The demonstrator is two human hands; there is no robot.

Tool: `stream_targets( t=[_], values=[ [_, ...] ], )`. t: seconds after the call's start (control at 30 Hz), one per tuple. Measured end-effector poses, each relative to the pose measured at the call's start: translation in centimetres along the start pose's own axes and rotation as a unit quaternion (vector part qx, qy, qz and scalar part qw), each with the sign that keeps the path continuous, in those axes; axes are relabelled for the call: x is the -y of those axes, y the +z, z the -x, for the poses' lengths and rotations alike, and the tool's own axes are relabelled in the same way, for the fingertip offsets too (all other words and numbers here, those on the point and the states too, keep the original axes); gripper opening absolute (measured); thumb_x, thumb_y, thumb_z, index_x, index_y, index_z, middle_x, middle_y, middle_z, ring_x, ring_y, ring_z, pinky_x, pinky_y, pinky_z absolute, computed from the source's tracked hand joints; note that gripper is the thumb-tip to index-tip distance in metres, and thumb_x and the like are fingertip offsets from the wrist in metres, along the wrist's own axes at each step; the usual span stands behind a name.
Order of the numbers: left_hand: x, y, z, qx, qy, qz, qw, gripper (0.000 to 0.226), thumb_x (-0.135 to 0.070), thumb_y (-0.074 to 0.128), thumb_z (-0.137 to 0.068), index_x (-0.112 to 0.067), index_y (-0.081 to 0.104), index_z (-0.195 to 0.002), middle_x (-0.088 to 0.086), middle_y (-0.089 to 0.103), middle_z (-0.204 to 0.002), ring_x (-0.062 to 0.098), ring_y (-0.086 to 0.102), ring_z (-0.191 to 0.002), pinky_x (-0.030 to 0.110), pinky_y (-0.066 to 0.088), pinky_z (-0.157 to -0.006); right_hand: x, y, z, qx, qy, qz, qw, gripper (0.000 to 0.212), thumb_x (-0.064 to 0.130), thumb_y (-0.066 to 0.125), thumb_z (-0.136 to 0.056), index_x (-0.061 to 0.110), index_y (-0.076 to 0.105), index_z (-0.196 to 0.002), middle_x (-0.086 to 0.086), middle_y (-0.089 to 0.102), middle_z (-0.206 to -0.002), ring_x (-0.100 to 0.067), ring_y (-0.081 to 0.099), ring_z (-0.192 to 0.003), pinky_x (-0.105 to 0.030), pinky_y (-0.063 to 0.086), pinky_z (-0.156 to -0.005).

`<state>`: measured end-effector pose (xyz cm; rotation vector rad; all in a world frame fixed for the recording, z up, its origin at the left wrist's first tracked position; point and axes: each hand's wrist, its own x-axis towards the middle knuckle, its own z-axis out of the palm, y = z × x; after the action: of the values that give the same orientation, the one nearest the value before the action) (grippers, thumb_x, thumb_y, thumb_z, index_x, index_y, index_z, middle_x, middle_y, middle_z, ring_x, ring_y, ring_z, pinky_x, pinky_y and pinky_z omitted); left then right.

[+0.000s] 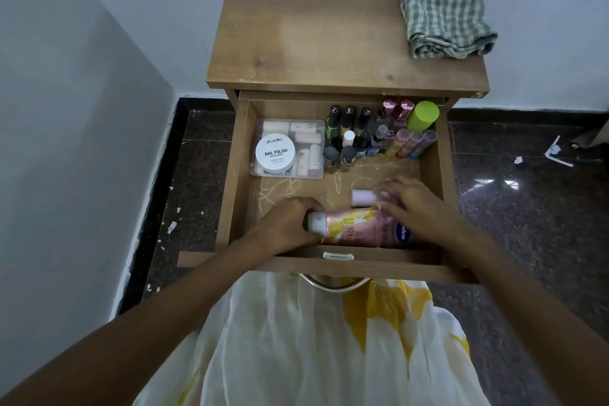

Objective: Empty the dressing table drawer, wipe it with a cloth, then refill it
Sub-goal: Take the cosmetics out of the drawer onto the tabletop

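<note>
Dark floor (527, 241), wooden drawer (235, 175); left hand (290, 224) grips lotion bottle (356, 227), right hand (412, 208) unclear.

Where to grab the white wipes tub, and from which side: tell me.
Grip the wipes tub by its round side wall, thumb opposite fingers, coming down from above. It lies flat, lid up, on the clear box, so its wall is exposed. The drawer wall to its left and the bottles to its right would likely crowd a sideways reach.

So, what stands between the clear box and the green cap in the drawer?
Small upright bottles fill that stretch, from the box to the green cap, in the head view.
</note>
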<state>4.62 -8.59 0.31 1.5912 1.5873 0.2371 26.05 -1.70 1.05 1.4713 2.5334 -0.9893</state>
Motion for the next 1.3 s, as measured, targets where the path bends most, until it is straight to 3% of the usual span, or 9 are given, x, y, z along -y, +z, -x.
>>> stream_targets(
  t=[0.13, 0.3, 0.5, 0.6, 0.73, 0.93, 1.03, 1.13, 1.3],
  values=[
    [0.2, -0.1, -0.1, -0.01, -0.015, 0.026, 0.999, 0.043, -0.011, 0.077, -0.068, -0.009, 0.062, -0.108, 0.008, 0.065, -0.112, 0.019, 0.06, -0.101, 0.034, 0.049, -0.089, -0.6, -1.2, -2.0, 0.038, 0.003, 0.047, 0.998, 0.032, 0.006, 0.055, -0.088, 0.007, 0.057, -0.119, -0.011, 0.058, -0.123, -0.022, 0.055, -0.111, -0.031, 0.046, -0.094],
    [0.1, -0.3, 0.0, -0.006, -0.034, 0.063, 0.997, 0.046, -0.011, 0.079, -0.066, -0.01, 0.061, -0.109, 0.005, 0.063, -0.112, 0.019, 0.06, -0.102, 0.033, 0.049, -0.09, -1.2, -2.1, -4.0, 0.108, 0.021, 0.092, 0.99, 0.033, 0.01, 0.066, -0.081, 0.008, 0.06, -0.114, -0.01, 0.064, -0.114, -0.021, 0.06, -0.101, -0.033, 0.051, -0.088],
    [0.1, -0.7, 0.3, 0.0, -0.053, 0.162, 0.985, 0.046, -0.004, 0.081, -0.063, -0.013, 0.061, -0.103, 0.003, 0.064, -0.106, 0.018, 0.061, -0.1, 0.037, 0.051, -0.092, -1.0, -2.8, -4.3, 0.155, 0.007, 0.073, 0.985, 0.024, 0.014, 0.066, -0.082, 0.005, 0.063, -0.103, -0.01, 0.067, -0.1, -0.007, 0.054, -0.075, -0.01, 0.039, -0.061],
    [0.3, -1.0, 0.4, 0.008, -0.043, 0.194, 0.98, 0.043, -0.003, 0.08, -0.063, -0.011, 0.063, -0.102, 0.002, 0.066, -0.104, 0.016, 0.062, -0.098, 0.03, 0.052, -0.088, -0.9, -3.1, -4.2, 0.157, 0.009, 0.042, 0.987, 0.02, 0.014, 0.067, -0.081, 0.006, 0.064, -0.098, -0.008, 0.067, -0.093, -0.011, 0.057, -0.078, -0.014, 0.046, -0.067],
    [0.1, -1.5, 0.5, 0.001, -0.023, 0.202, 0.979, 0.04, -0.003, 0.079, -0.065, -0.011, 0.065, -0.102, 0.0, 0.066, -0.101, 0.006, 0.061, -0.09, 0.008, 0.048, -0.076, -0.4, -3.0, -3.9, 0.153, 0.004, 0.034, 0.988, 0.022, 0.011, 0.065, -0.082, 0.003, 0.061, -0.102, 0.008, 0.054, -0.076, 0.0, 0.048, -0.067, -0.001, 0.041, -0.056],
    [-0.1, -1.8, 1.0, -0.013, -0.019, 0.225, 0.974, 0.038, 0.001, 0.078, -0.065, -0.012, 0.067, -0.099, 0.0, 0.068, -0.097, 0.01, 0.063, -0.089, 0.023, 0.051, -0.084, -0.5, -2.9, -3.6, 0.143, 0.004, 0.033, 0.989, 0.025, 0.012, 0.064, -0.083, 0.003, 0.061, -0.106, 0.005, 0.059, -0.079, 0.003, 0.047, -0.065, -0.002, 0.04, -0.05],
    [-0.2, -2.3, 1.4, -0.016, -0.016, 0.249, 0.968, 0.038, 0.005, 0.076, -0.066, -0.007, 0.066, -0.101, 0.001, 0.068, -0.093, 0.009, 0.062, -0.085, 0.018, 0.051, -0.081, 0.0, -3.3, -3.3, 0.126, 0.01, 0.015, 0.992, 0.014, 0.009, 0.064, -0.082, 0.007, 0.06, -0.095, 0.007, 0.054, -0.074, -0.001, 0.047, -0.064, -0.007, 0.042, -0.05],
    [-0.4, -3.3, 2.0, -0.035, -0.023, 0.27, 0.962, 0.042, 0.005, 0.075, -0.067, -0.005, 0.065, -0.107, 0.003, 0.069, -0.094, 0.009, 0.063, -0.083, 0.016, 0.052, -0.076, 0.6, -4.2, -2.9, 0.074, -0.001, -0.012, 0.997, 0.031, 0.008, 0.067, -0.078, 0.002, 0.058, -0.107, -0.005, 0.061, -0.094, -0.01, 0.053, -0.074, -0.012, 0.045, -0.06],
    [-0.7, -5.9, 3.8, -0.061, -0.024, 0.327, 0.943, 0.033, 0.004, 0.072, -0.07, -0.015, 0.068, -0.097, -0.01, 0.072, -0.079, 0.003, 0.068, -0.073, 0.014, 0.055, -0.063, 2.3, -7.3, -1.4, -0.044, -0.02, -0.116, 0.992, 0.037, 0.004, 0.068, -0.075, 0.004, 0.058, -0.11, -0.006, 0.062, -0.099, -0.02, 0.061, -0.085, -0.016, 0.05, -0.066]
  ],
)
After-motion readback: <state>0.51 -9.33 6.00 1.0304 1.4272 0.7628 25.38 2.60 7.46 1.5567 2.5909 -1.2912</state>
